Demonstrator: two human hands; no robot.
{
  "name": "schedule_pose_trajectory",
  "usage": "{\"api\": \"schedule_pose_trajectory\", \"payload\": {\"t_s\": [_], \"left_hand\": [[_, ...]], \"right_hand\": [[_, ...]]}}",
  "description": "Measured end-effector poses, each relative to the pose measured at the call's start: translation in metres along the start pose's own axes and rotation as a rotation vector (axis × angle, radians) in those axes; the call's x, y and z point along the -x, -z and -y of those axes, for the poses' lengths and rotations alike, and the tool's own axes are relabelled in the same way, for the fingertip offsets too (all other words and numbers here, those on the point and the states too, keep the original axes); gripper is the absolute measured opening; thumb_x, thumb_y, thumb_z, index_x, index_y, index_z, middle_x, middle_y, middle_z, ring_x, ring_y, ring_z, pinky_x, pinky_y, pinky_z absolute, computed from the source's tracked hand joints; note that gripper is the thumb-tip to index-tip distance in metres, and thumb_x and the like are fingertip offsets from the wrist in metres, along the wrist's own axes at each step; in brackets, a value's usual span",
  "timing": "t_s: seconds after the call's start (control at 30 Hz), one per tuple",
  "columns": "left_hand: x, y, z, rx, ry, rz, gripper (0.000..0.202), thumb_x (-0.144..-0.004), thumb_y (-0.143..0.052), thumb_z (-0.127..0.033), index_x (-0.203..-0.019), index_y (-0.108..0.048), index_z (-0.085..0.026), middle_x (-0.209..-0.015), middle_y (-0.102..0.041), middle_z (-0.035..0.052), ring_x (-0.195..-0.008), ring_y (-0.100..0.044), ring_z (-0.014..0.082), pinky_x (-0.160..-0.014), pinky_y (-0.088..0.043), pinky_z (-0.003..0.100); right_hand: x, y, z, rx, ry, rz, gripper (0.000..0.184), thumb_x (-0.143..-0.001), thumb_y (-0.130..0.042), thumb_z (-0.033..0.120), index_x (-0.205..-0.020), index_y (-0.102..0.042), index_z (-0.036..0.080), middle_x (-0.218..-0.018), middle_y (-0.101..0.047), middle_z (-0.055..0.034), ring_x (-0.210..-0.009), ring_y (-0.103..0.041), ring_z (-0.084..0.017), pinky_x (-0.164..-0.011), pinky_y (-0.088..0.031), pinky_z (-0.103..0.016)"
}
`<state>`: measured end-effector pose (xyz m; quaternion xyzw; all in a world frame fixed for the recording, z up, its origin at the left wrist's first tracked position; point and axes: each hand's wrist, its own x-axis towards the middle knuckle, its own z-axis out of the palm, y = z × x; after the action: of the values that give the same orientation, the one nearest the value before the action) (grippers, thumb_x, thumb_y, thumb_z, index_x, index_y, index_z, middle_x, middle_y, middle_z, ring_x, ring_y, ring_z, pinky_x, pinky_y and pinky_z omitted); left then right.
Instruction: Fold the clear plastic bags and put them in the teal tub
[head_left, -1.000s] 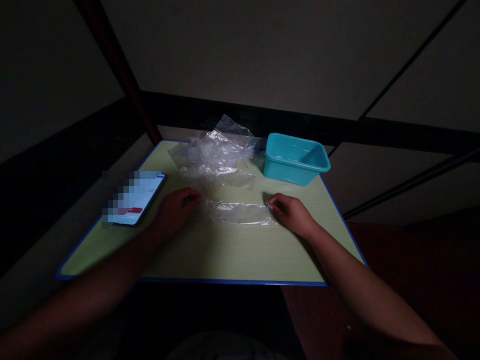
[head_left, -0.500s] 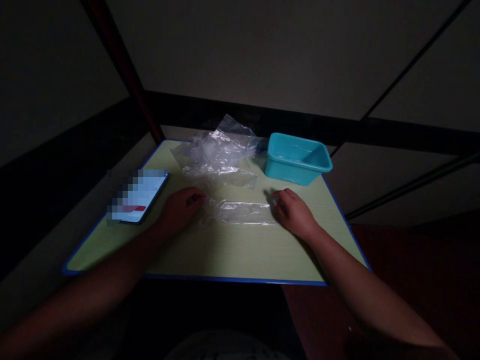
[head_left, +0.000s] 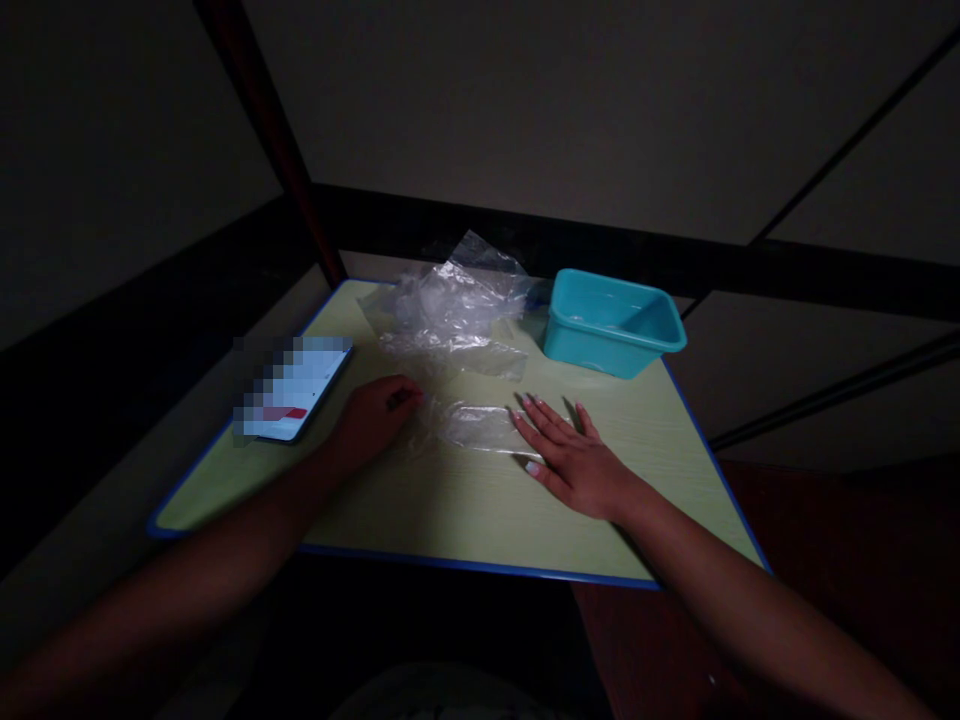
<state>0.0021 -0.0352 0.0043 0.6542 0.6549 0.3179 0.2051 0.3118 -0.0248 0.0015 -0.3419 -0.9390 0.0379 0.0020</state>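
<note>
A clear plastic bag (head_left: 480, 428) lies flattened on the table in front of me, stretched out between my two hands. My left hand (head_left: 380, 415) is closed in a pinch at the bag's left end. Spread flat, my right hand (head_left: 574, 455) rests with its fingers over the bag's right part, which it partly hides. Behind the bag sits a crumpled heap of clear plastic bags (head_left: 450, 305), shiny and loosely piled.
A turquoise plastic basket (head_left: 600, 345) stands at the back right of the table. On the left lies a phone (head_left: 300, 395) with a lit screen, partly blurred out. The light wooden table (head_left: 450, 520) has a blue edge, and a wall rises behind it.
My right hand has gone from a pinch at the bag's right end to spread fingers laid flat on it. My left hand keeps its pinch. The whole view has shifted slightly.
</note>
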Motion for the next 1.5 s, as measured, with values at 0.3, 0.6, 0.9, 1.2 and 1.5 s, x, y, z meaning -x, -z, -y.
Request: {"api": "schedule_pose_trajectory", "payload": {"t_s": [0.3, 0.6, 0.9, 1.2, 1.5], "left_hand": [[0.011, 0.009, -0.003, -0.118, -0.173, -0.115, 0.031, -0.082, -0.052, -0.042, -0.098, -0.061, -0.017, -0.099, -0.062, 0.008, -0.091, -0.058, 0.0234, -0.083, -0.047, 0.038], [0.06, 0.017, 0.005, -0.381, -0.39, 0.087, 0.03, -0.081, -0.063, -0.044, -0.095, -0.062, -0.018, -0.104, -0.059, 0.009, -0.099, -0.051, 0.0274, -0.088, -0.043, 0.041], [0.04, 0.027, 0.015, -0.173, -0.292, 0.204, 0.023, -0.088, -0.048, -0.037, -0.082, -0.062, -0.02, -0.089, -0.062, 0.0048, -0.09, -0.055, 0.0217, -0.083, -0.044, 0.034], [0.014, 0.043, 0.015, -0.063, -0.083, 0.286, 0.024, -0.076, -0.055, -0.042, -0.08, -0.066, -0.022, -0.082, -0.069, 0.0007, -0.079, -0.063, 0.0198, -0.072, -0.047, 0.029], [0.002, 0.056, 0.019, -0.11, -0.16, 0.544, 0.023, -0.074, -0.06, -0.043, -0.079, -0.068, -0.022, -0.084, -0.069, 0.0008, -0.08, -0.064, 0.019, -0.073, -0.045, 0.025]], "right_hand": [[-0.002, 0.0, 0.0, -0.002, -0.007, 0.053, 0.061, -0.101, -0.02, 0.05, -0.154, -0.004, 0.025, -0.159, -0.009, -0.0076, -0.146, -0.013, -0.026, -0.113, -0.009, -0.061], [-0.003, -0.009, -0.005, 0.022, 0.01, -0.021, 0.061, -0.1, -0.02, 0.052, -0.154, -0.005, 0.028, -0.158, -0.016, -0.0073, -0.145, -0.019, -0.028, -0.113, -0.012, -0.061], [-0.005, -0.003, -0.001, -0.027, -0.03, 0.047, 0.06, -0.1, -0.022, 0.051, -0.153, -0.011, 0.027, -0.159, -0.011, -0.0068, -0.146, -0.014, -0.027, -0.112, -0.011, -0.064], [-0.006, 0.002, 0.002, -0.057, -0.036, 0.07, 0.06, -0.099, -0.028, 0.049, -0.153, -0.014, 0.025, -0.158, -0.011, -0.0086, -0.146, -0.012, -0.025, -0.112, -0.009, -0.064], [-0.006, 0.003, 0.001, -0.064, -0.029, 0.075, 0.062, -0.099, -0.027, 0.051, -0.153, -0.013, 0.025, -0.158, -0.01, -0.0093, -0.146, -0.012, -0.026, -0.112, -0.008, -0.064]]}}
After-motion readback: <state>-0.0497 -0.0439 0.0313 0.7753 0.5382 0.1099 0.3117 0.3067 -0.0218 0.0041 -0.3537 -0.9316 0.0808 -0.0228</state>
